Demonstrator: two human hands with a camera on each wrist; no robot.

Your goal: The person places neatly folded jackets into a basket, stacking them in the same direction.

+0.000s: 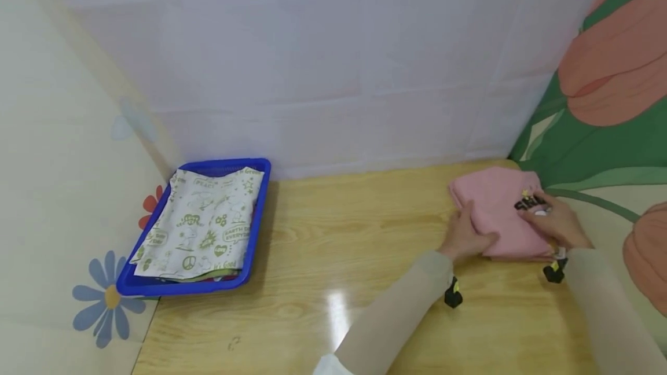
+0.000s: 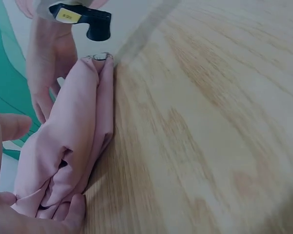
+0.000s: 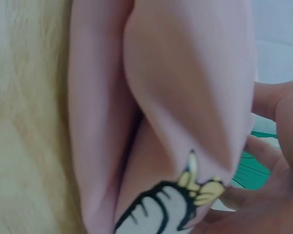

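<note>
A folded pink garment (image 1: 502,204) with dark lettering and a cartoon print lies at the right of the wooden table. My left hand (image 1: 465,236) touches its near left corner, the forefinger along the left side and the thumb along the front. On the printed right part rest the fingers of my right hand (image 1: 560,221). Thick stacked folds of the garment (image 2: 71,131) show edge-on in the left wrist view, the left thumb low against them. From the right wrist, a yellow, white and black print shows on the garment (image 3: 185,87), with right fingertips at its edge.
At the left stands a blue plastic basket (image 1: 260,230) holding a folded white cloth (image 1: 208,219) with green print, over green and red fabric. A white sheet (image 1: 323,74) hangs behind the table (image 1: 333,236). Flower-patterned hangings (image 1: 615,149) flank both sides.
</note>
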